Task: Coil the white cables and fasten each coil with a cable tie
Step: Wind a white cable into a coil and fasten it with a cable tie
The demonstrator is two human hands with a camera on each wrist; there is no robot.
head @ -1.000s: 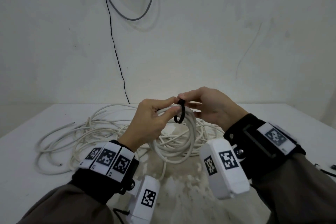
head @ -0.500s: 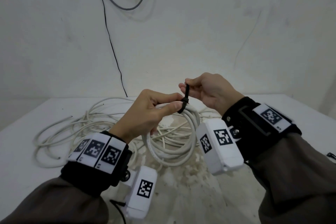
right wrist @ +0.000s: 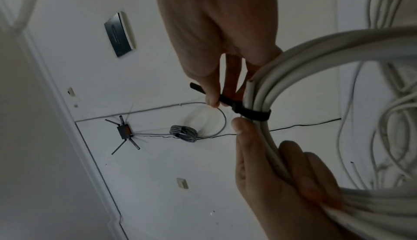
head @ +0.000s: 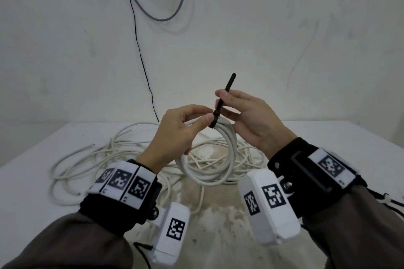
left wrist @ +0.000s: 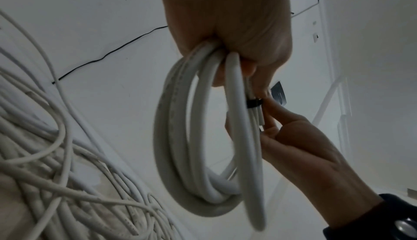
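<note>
A coil of white cable point(head: 227, 155) point(left wrist: 203, 136) point(right wrist: 304, 76) hangs in the air above the table. My left hand point(head: 181, 129) point(right wrist: 270, 172) grips its top, thumb beside the tie. A black cable tie point(head: 220, 105) point(right wrist: 252, 113) point(left wrist: 253, 103) is wrapped tight round the strands. My right hand point(head: 244, 116) point(right wrist: 214, 47) pinches the tie's tail, which sticks up past the fingers. More loose white cable point(head: 105, 155) point(left wrist: 45, 154) lies in a tangle on the white table point(head: 32, 159).
A thin black wire point(head: 140, 50) and a grey cable loop point(head: 157, 6) hang on the wall behind. The table's near middle is stained point(head: 214, 214). The right wrist view shows a small router point(right wrist: 124, 131) and a grey cable bundle point(right wrist: 183, 133) on the wall.
The tie's wide loop has been drawn tight round the coil. My right hand has pulled the tail upward, and both hands with the coil have risen.
</note>
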